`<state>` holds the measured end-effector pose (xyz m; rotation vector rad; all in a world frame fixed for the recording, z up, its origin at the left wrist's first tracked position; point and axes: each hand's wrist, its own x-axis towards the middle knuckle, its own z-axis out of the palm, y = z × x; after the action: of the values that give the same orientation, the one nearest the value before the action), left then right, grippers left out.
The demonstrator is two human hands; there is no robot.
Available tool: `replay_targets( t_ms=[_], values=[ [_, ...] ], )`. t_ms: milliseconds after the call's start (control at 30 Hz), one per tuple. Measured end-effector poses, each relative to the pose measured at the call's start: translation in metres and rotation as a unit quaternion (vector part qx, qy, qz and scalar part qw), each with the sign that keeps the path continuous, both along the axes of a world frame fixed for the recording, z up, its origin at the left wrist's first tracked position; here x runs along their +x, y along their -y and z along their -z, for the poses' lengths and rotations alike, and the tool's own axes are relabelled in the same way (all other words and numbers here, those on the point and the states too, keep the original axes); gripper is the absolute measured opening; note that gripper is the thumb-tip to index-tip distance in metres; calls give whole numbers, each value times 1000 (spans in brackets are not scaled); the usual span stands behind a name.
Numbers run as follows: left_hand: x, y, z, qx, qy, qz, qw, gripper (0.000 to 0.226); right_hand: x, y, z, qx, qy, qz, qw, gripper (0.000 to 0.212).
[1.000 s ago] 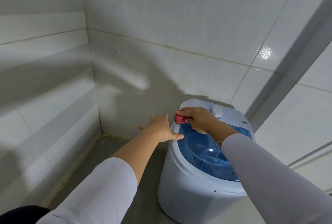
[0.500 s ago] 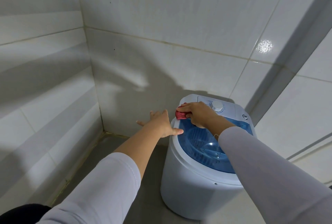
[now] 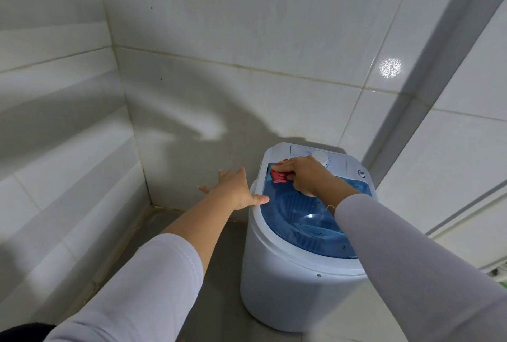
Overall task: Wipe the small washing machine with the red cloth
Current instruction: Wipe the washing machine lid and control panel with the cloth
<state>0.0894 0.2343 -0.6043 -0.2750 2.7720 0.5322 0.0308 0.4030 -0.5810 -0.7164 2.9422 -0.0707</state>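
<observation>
A small white washing machine (image 3: pixel 288 286) with a translucent blue lid (image 3: pixel 304 221) stands on the floor by the tiled wall. My right hand (image 3: pixel 304 174) presses a bunched red cloth (image 3: pixel 279 177) onto the far left corner of the lid, just below the white control panel with its dial (image 3: pixel 323 160). My left hand (image 3: pixel 236 190) is spread flat at the machine's left edge, thumb resting on the white rim, fingers apart and holding nothing.
White tiled walls meet in a corner (image 3: pixel 145 182) left of the machine. Grey floor (image 3: pixel 219 273) lies between the corner and the machine. A grey vertical strip (image 3: pixel 411 122) runs up the wall at the right.
The red cloth and my right hand have slid slightly down from the lid's corner edge onto the blue lid. My left hand stays on the rim.
</observation>
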Motion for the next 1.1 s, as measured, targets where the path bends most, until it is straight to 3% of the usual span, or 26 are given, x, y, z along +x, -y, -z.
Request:
replay_targets(
  t_ms=[600, 1100],
  values=[
    [-2, -3, 2, -36, -13, -1, 999, 108, 6, -60, -1, -38, -7, 73, 997, 57],
    [1, -10, -3, -87, -18, -6, 996, 104, 21, -121, -5, -8, -30, 135, 990, 49]
  ],
)
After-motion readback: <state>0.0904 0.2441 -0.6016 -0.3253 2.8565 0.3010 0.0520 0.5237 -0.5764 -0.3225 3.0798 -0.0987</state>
